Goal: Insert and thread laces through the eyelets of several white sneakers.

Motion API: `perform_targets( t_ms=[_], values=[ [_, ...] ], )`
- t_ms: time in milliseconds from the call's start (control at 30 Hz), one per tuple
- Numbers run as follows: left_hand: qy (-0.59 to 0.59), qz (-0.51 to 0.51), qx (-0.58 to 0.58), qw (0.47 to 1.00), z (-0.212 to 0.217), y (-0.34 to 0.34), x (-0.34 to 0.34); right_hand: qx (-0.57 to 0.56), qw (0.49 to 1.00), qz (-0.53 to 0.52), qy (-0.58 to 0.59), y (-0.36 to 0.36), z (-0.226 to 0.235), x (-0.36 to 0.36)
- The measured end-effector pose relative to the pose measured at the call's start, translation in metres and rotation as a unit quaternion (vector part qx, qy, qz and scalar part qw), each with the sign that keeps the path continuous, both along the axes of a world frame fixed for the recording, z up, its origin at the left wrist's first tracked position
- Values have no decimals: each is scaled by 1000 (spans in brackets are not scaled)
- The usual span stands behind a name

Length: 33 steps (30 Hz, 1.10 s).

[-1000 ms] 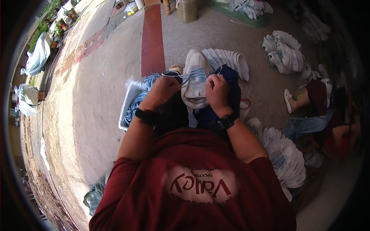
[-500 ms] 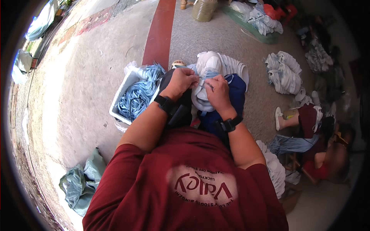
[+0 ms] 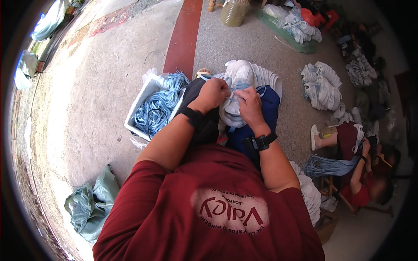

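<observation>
Head view: loose blue laces [image 3: 150, 114] remain in the white box [image 3: 130, 120]; left hand [image 3: 212, 93] bent-fingered, hold indiscernible; white shoe [image 3: 243, 74] between both hands, laced in part, judged unfinished; right hand [image 3: 251, 104] curled, grip indiscernible.

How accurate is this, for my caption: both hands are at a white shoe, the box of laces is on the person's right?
Wrong side: the head view shows the box of laces on the person's left. The left hand and right hand are at a white shoe.
</observation>
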<state>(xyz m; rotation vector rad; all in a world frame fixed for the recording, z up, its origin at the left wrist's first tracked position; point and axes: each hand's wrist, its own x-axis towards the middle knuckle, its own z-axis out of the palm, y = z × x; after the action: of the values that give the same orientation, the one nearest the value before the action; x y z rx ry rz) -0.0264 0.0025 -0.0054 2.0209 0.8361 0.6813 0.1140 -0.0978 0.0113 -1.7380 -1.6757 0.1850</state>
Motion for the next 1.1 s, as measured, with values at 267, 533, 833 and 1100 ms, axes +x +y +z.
perform_targets(
  t_ms=[267,533,833,1100],
  values=[
    [-54,59,-179,981,-4,-4,8,12,1000,1,18,6,-4,2],
    [63,39,171,982,14,-28,5,13,999,-10,-40,9,4,-5],
    [-10,44,-49,998,-13,-7,2,-35,974,-20,-222,20,8,-21],
    [-43,40,-142,988,3,-11,-8,23,989,125,70,-8,41,15]
  ],
)
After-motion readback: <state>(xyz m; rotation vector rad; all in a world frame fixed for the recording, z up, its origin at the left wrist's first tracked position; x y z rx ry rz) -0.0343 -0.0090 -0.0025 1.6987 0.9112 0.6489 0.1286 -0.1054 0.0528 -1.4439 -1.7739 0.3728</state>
